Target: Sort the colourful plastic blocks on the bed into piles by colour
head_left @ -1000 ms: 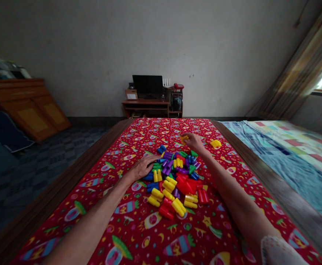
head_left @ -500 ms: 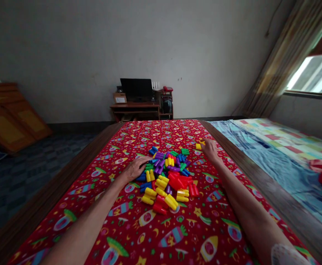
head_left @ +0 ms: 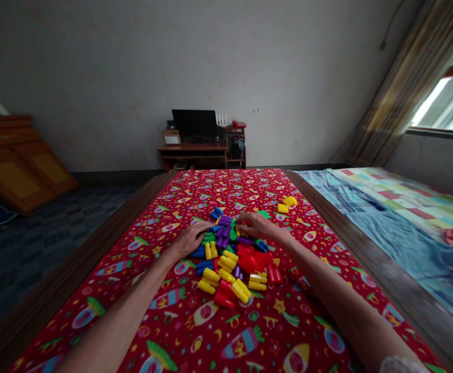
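No readable text, label, brand or number is showing anywhere; the red cloth [head_left: 250,331] is carrying only rocket pictures.

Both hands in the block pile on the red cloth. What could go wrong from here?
1. The right hand reaches over the loose block pile; its forearm passes just above the red blocks and could scatter them.
2. The left hand rests against the pile's edge, so a push might shove blue blocks outward.
3. The yellow blocks set apart lie toward the cloth's right border and may slide off if knocked.
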{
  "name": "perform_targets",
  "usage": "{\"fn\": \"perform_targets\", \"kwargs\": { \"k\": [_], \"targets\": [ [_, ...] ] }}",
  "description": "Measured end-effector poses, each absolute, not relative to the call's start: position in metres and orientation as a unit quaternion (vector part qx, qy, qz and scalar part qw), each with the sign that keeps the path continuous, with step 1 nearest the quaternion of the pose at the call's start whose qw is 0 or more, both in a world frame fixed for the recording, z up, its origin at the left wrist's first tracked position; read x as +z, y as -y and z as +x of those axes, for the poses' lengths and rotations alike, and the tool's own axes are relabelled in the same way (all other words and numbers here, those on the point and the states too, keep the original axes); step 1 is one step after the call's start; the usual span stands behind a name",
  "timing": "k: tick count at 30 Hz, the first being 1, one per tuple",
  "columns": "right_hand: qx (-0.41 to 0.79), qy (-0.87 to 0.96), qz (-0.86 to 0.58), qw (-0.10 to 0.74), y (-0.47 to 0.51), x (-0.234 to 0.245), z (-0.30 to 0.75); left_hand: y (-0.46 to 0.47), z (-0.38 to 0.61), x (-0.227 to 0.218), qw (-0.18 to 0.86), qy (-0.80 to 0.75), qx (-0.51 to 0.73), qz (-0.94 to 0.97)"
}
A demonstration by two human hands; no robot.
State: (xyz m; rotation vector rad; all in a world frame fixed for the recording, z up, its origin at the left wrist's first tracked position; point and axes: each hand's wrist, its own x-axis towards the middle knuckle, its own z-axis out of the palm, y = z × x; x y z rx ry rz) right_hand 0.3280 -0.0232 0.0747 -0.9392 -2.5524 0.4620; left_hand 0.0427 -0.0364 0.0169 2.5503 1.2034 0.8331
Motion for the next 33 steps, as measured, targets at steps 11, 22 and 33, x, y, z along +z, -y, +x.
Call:
{"fn": "perform_targets", "kwargs": {
  "k": [11, 22, 33],
  "targets": [
    [0.261, 0.866, -0.383, 0.187, 0.013, 0.086, 0.351, 0.038, 0.045, 0.02, 0.121, -0.417, 0.281, 0.856],
    [0.56, 0.592, -0.321, 0.483, 0.041, 0.078, 0.307, 0.074, 0.086, 0.069, 0.177, -0.485, 0.443, 0.733],
    [0.346, 0.788, -0.312, 0.403, 0.066, 0.098, 0.302, 0.102, 0.133, 0.078, 0.183, -0.55, 0.365, 0.728]
  ]
}}
